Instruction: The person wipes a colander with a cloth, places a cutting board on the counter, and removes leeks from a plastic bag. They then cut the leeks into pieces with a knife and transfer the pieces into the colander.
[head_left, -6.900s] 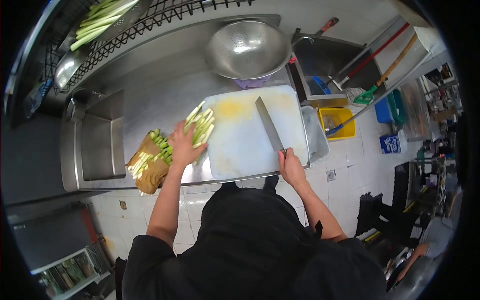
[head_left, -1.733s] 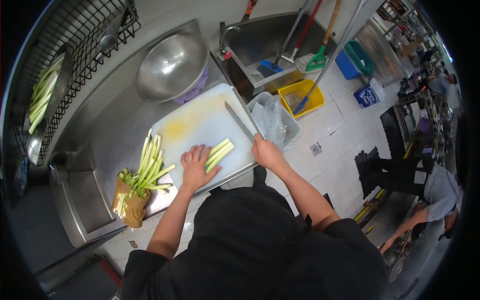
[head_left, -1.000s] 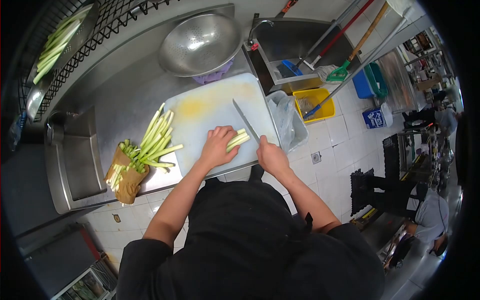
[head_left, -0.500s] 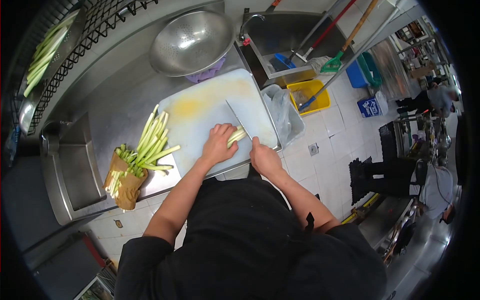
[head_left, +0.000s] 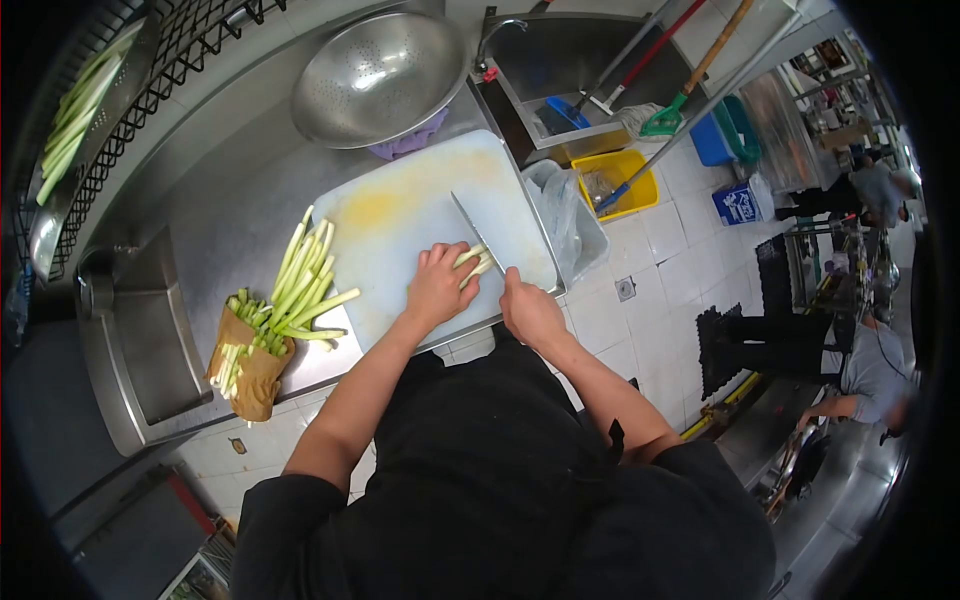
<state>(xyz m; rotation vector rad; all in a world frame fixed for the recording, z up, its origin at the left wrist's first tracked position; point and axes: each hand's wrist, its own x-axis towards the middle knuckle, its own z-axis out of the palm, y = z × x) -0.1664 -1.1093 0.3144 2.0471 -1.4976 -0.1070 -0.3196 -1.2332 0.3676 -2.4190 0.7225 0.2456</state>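
A person in black is standing at a steel counter, the left hand (head_left: 438, 285) pressing down on a small bundle of pale green stalks (head_left: 474, 266) lying on the one white cutting board (head_left: 400, 215), near the board's front edge. The right hand (head_left: 528, 308) is closing around the handle of a single long knife (head_left: 476, 232), whose blade is lying against the bundle's right end; the handle itself is hidden inside the fist. How many stalks make up the bundle is hard to make out, as the fingers are covering most of them. Left of the board, one larger sheaf of uncut stalks (head_left: 300, 282) is sticking out of a brown paper wrap (head_left: 250, 365). Behind the board, one metal colander (head_left: 375, 63) is sitting, partly covering a purple item. Right of the board, a lined bin (head_left: 570, 222) is showing only in part.
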